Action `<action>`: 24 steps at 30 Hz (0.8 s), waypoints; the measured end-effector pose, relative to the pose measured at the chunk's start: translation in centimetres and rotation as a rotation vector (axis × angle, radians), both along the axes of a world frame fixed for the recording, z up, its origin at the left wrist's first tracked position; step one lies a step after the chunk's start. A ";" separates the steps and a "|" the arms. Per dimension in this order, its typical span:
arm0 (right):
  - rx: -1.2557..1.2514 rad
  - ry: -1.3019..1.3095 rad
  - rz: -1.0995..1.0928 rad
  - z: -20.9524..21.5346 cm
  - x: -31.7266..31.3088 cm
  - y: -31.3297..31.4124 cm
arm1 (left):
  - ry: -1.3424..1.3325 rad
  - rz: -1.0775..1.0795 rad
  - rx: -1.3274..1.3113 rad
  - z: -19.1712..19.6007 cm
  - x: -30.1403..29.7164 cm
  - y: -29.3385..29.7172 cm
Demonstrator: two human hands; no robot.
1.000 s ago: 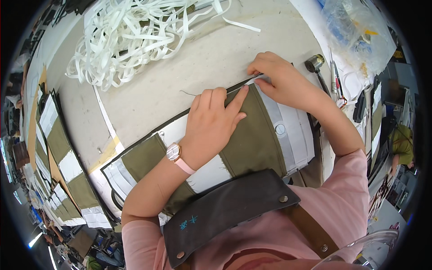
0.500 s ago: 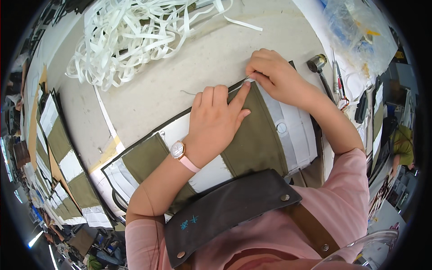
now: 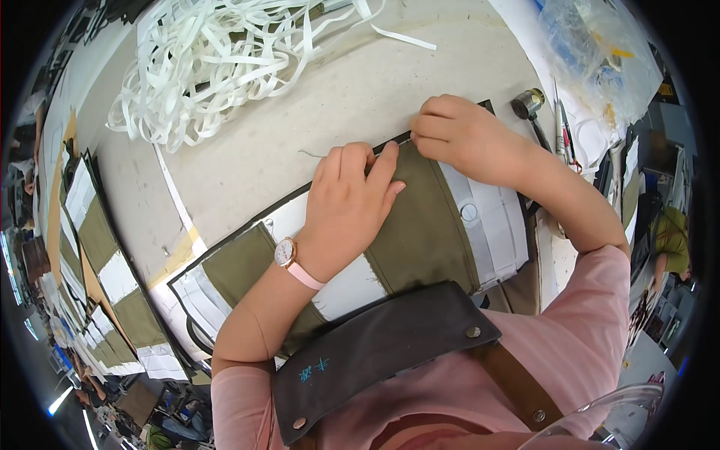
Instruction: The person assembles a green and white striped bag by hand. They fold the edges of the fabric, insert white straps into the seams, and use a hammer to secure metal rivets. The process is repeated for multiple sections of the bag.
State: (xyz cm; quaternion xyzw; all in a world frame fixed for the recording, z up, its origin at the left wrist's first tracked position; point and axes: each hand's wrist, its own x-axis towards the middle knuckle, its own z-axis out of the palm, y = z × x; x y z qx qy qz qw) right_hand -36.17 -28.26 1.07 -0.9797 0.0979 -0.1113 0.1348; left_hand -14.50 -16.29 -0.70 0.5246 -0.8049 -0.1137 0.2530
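Since the earlier frame, little has shifted: the left hand [image 3: 352,206] still presses flat, fingers extended, on the olive fabric panel [image 3: 420,232]. The right hand [image 3: 457,135] stays curled, pinching the panel's top edge on the worktable [image 3: 360,97].

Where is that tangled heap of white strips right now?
In the head view, the heap of white strips lies at the far left of the worktable, beyond the left hand that presses on the olive-green fabric panel.
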 end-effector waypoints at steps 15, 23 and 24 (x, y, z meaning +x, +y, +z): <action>0.004 -0.127 -0.086 -0.4 -0.6 -0.2 | -0.049 -0.099 -0.020 0.0 0.2 -0.3; 0.458 0.024 -0.357 0.5 -0.5 -1.3 | -0.173 -0.060 0.052 1.0 -1.1 -1.0; 0.484 0.074 -0.351 0.7 -0.1 -1.8 | -0.186 -0.059 0.053 1.1 -1.2 -1.1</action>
